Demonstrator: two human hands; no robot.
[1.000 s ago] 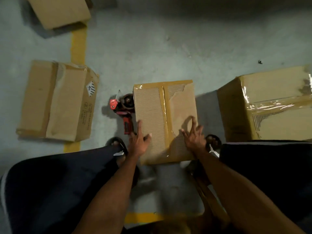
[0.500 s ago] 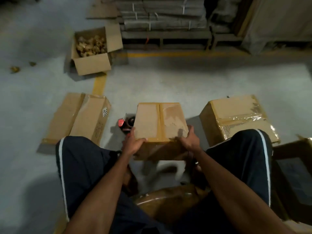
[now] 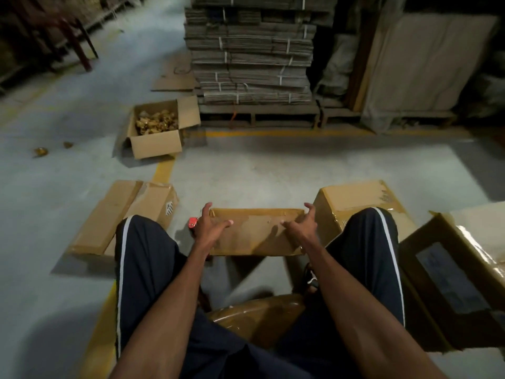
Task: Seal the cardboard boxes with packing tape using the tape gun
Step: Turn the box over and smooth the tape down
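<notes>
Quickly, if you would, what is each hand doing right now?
Left hand: open, fingers spread at the box, left end.
Right hand: open, fingers spread at its right end.

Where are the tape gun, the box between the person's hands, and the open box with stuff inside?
tape gun (image 3: 193, 222), head view, its red part beside the left hand.
held box (image 3: 257, 231), head view, its facing side.
open box (image 3: 157, 144), head view, front wall.

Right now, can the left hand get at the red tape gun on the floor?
Probably yes. The tape gun lies on the floor just beside the left hand, which is open on the cardboard box. Nothing lies between them, though the hand hides most of it.
</notes>
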